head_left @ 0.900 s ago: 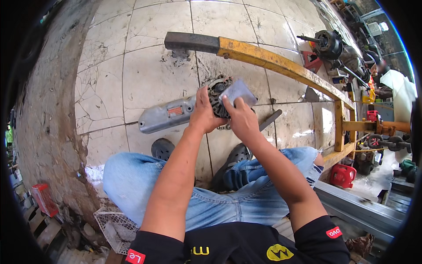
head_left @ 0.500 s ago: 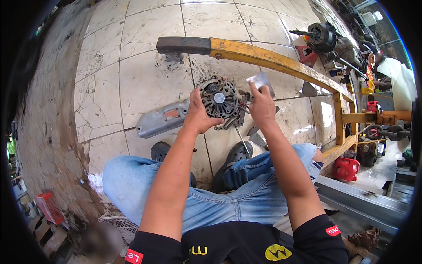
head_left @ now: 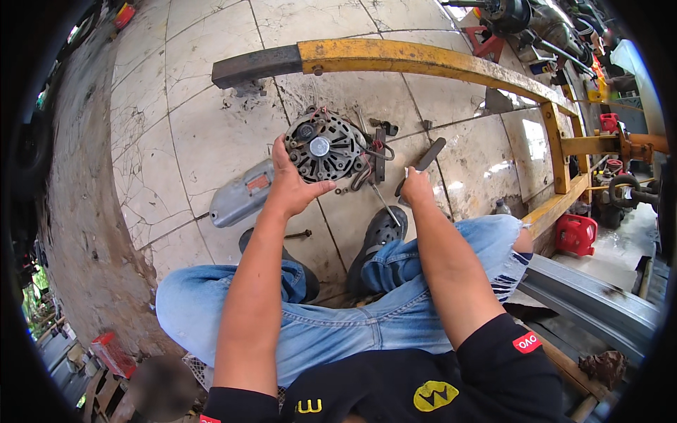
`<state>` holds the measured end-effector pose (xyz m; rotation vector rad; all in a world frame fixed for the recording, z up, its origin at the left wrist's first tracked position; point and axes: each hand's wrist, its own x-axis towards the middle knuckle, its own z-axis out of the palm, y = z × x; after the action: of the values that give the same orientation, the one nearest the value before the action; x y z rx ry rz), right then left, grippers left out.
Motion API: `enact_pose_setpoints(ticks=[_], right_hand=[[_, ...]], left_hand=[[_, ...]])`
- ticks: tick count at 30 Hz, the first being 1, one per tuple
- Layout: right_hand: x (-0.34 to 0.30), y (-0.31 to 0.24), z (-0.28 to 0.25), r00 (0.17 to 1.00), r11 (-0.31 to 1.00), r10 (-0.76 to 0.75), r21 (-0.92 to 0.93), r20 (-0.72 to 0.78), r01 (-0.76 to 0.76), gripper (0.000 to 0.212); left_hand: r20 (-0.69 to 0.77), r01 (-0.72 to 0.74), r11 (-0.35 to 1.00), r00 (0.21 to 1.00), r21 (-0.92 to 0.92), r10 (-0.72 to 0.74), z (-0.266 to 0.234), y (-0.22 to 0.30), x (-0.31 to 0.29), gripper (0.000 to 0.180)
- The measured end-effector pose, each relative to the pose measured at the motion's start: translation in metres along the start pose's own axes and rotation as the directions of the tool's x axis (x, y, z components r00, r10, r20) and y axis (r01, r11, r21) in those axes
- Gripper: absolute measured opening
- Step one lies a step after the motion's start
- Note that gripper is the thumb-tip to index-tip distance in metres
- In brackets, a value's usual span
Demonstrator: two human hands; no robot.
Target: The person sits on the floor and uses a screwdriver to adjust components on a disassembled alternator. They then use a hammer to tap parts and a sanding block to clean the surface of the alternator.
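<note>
My left hand grips the lower left rim of a round, slotted metal alternator, thumb toward me and fingers along its side. The alternator has a bright central cap and wires at its right. My right hand is closed over a dark, flat, long-handled tool on the tiles. A thin pale edge shows at its fingertips; what they hold is unclear. Between the hands are a thin metal rod and a dark metal strip. A long silver metal cover lies by my left forearm.
A yellow steel frame with a dark end arches beyond the alternator. Near my left shoe lies a bolt. A red container and a long metal channel are at right. Stained tiles cover the floor.
My right hand has drawn back toward me from the shiny flat rectangular piece, which no longer shows plainly. The dark tool's handle is now exposed. My left hand stays on the alternator; the view has shifted.
</note>
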<state>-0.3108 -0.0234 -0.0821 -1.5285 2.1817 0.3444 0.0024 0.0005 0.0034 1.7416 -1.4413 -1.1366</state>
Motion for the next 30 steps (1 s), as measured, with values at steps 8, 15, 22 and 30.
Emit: enact_pose_setpoints(ticks=[8, 15, 22, 30], right_hand=[[-0.030, -0.021, 0.045, 0.957, 0.976, -0.079, -0.174, 0.279, 0.131, 0.032], [-0.007, -0.015, -0.028, 0.938, 0.933, -0.126, -0.282, 0.322, 0.223, 0.028], [-0.034, -0.035, -0.199, 0.906, 0.892, -0.424, 0.178, 0.017, 0.415, 0.030], [-0.123, -0.110, -0.212, 0.784, 0.385, -0.613, 0.831, -0.095, 0.402, 0.034]], left_hand=[[0.004, -0.016, 1.000, 1.000, 0.025, 0.016, 0.000, -0.005, -0.001, 0.145], [-0.029, -0.037, 0.997, 0.999, 0.060, 0.039, 0.002, -0.005, -0.001, 0.142], [-0.049, -0.014, 0.998, 0.999, 0.058, 0.016, 0.004, -0.004, -0.003, 0.144], [-0.058, -0.030, 0.999, 0.998, 0.020, 0.031, 0.004, -0.006, -0.001, 0.146]])
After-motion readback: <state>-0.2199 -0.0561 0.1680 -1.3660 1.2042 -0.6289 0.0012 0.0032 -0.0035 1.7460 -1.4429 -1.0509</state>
